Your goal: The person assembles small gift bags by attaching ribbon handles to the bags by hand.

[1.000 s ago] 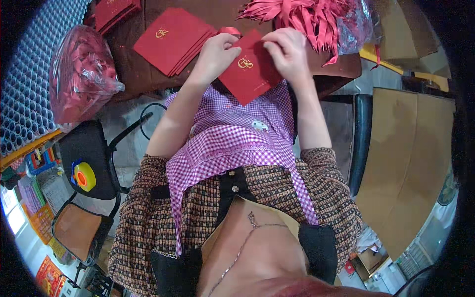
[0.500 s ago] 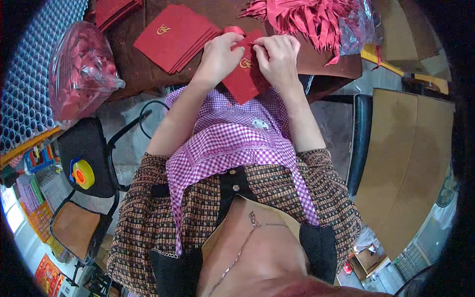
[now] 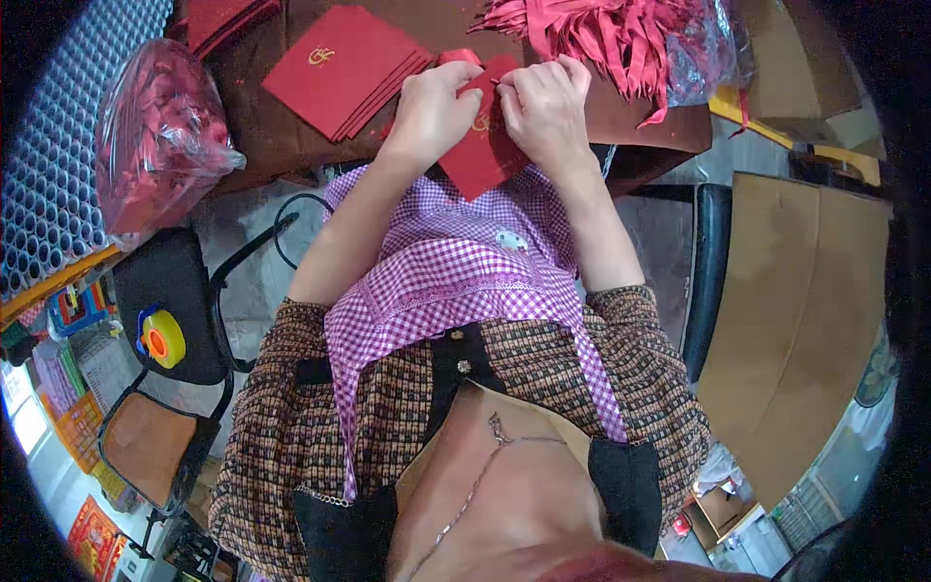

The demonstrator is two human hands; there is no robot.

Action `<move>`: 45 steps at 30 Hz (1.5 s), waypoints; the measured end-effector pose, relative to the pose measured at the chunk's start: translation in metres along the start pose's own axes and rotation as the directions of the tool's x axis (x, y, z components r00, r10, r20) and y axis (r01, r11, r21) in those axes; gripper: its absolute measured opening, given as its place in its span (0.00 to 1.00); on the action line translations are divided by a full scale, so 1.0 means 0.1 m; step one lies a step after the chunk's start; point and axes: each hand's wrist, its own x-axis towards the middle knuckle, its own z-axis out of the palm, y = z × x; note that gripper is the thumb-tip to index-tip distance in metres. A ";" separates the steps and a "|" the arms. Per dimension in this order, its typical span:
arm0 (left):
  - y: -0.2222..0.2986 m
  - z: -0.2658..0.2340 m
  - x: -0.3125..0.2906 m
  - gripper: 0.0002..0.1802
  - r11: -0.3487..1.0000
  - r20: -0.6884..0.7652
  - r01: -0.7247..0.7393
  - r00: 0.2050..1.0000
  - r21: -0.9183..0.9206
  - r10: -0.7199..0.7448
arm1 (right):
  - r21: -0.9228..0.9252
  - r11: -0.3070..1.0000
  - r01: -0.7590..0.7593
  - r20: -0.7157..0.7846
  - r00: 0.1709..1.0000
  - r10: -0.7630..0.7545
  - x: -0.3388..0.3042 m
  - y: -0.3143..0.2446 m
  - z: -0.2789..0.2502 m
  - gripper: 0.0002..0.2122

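One red card (image 3: 483,160) in work, a stack (image 3: 339,73) alongside

The brown-covered bench (image 3: 252,126) spans the top of the view. At its left edge sits a clear bag (image 3: 160,136) filled with red ribbon-like strips; toward the right a loose bundle of red ribbons (image 3: 592,48) spills from clear wrap. Between them lies the stack of red cards, slightly fanned, a gold emblem on the top one and no ribbon showing across its face. Part of another red stack (image 3: 228,21) shows at the upper left.

The card in work is held at the bench's near edge, tilted corner-down in front of the checked apron (image 3: 456,272). The left hand (image 3: 433,107) is clamped on its upper left edge, thumb in front. The right hand (image 3: 545,112) has its fingertips bunched together on the upper right edge; whether they pinch anything thin besides is too small to tell. A ribbon loop (image 3: 459,57) shows just beyond the left fingers.

This card looks partway through handling. Plenty of ribbons lie unused in the bundle; whether the stacked cards are finished or waiting cannot be told.
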 end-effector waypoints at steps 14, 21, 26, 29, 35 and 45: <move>0.17 -0.05 -0.05 0.15 0.968 -0.018 -0.188 0.981 0.166 0.194 | -0.026 0.997 -0.066 0.248 0.966 0.070 0.17 -0.04 -0.18 0.05; 0.17 0.00 -0.05 0.14 0.938 -0.043 -0.296 0.950 0.182 0.308 | 0.138 0.929 -0.343 0.401 0.877 0.265 0.20 0.06 -0.15 0.09; 0.13 -0.08 -0.06 0.16 0.978 -0.012 -0.186 0.982 0.098 0.188 | 0.195 0.971 -0.137 0.187 0.977 0.100 0.19 0.08 -0.22 0.06; 0.11 -0.08 -0.09 0.15 0.972 0.025 -0.201 0.980 0.124 0.199 | 0.151 0.987 -0.045 0.117 0.993 0.027 0.25 0.10 -0.34 0.08; 0.15 -0.15 -0.08 0.16 0.989 0.185 -0.149 0.972 -0.002 0.147 | 0.308 0.947 0.089 0.201 0.967 -0.156 0.21 0.30 -0.26 0.05; 0.09 -0.27 0.13 0.12 0.973 0.633 0.107 0.773 -0.204 0.048 | 0.472 0.876 0.094 0.232 0.946 -0.227 0.20 0.29 -0.25 0.06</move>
